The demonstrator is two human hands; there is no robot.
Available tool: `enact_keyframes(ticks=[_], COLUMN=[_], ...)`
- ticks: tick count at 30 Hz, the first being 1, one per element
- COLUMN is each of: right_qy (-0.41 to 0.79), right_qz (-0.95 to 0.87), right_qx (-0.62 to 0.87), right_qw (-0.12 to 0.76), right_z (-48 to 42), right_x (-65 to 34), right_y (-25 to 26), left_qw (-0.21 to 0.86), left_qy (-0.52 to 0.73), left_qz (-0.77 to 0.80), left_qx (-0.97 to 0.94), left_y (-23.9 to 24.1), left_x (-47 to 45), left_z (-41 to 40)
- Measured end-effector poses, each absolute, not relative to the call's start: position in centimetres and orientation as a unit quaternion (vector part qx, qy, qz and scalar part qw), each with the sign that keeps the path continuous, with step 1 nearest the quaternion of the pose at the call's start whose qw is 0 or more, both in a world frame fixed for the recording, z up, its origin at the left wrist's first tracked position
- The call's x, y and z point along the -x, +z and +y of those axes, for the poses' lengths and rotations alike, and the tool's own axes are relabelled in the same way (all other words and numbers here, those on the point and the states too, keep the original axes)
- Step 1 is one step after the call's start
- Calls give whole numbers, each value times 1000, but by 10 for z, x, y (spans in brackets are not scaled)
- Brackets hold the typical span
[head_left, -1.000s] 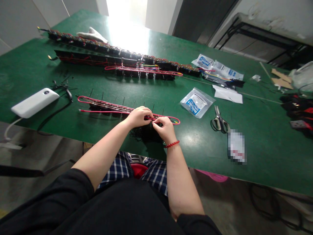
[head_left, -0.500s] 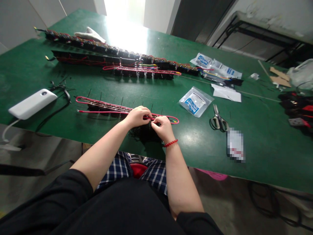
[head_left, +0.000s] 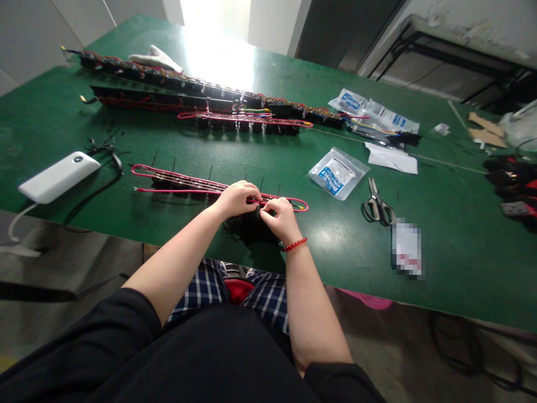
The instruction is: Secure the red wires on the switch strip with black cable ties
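Note:
A row of small black parts strung on looped red wire (head_left: 180, 183) lies across the green table (head_left: 293, 240) near its front edge. My left hand (head_left: 237, 198) is closed over the red wire toward the row's right end. My right hand (head_left: 280, 218), with a red bead bracelet at the wrist, pinches the wire right beside it, fingertips almost touching the left hand. A pile of thin black ties (head_left: 245, 229) lies under both hands. What the fingertips pinch besides the wire is too small to make out.
Longer wired rows of black parts (head_left: 201, 101) lie at the back. A white power bank (head_left: 59, 176) with cable sits left. Plastic bags (head_left: 338, 173), scissors (head_left: 377, 207), paper (head_left: 392, 159) and a white glove (head_left: 155, 57) lie around.
Both hands stay at the same spot on the red wire, with only slight finger movement. The view has shifted a little.

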State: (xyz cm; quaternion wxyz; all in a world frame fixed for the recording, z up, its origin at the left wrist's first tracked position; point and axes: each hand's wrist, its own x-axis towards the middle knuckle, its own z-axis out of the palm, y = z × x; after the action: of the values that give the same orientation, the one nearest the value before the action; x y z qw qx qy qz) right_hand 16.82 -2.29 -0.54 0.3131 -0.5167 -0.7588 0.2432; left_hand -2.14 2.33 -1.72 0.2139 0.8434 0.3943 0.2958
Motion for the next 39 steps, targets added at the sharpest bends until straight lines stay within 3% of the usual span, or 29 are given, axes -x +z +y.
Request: enact_keyframes(ticks=[12, 20, 24, 28, 39], right_qy=[248, 321, 207, 97, 188], right_qz=[-755, -726, -694, -718, -709], right_qx=[528, 489, 550, 582, 560], right_qw=[300, 360, 415, 370, 386], right_z=[-22, -28, -30, -23, -14], right_x=[-167, -183, -203, -221, -234], right_y=[-3, -2, -6, -20, -41], left_qw=[214, 205, 199, 194, 173], left_qy=[294, 290, 295, 296, 275], left_qz=[396, 394, 391, 394, 410], left_qx=[-843, -848, -849, -848, -852], left_y=[-19, -19, -18, -17, -21], left_x=[22, 22, 22, 22, 22], left_z=[24, 25, 24, 22, 20])
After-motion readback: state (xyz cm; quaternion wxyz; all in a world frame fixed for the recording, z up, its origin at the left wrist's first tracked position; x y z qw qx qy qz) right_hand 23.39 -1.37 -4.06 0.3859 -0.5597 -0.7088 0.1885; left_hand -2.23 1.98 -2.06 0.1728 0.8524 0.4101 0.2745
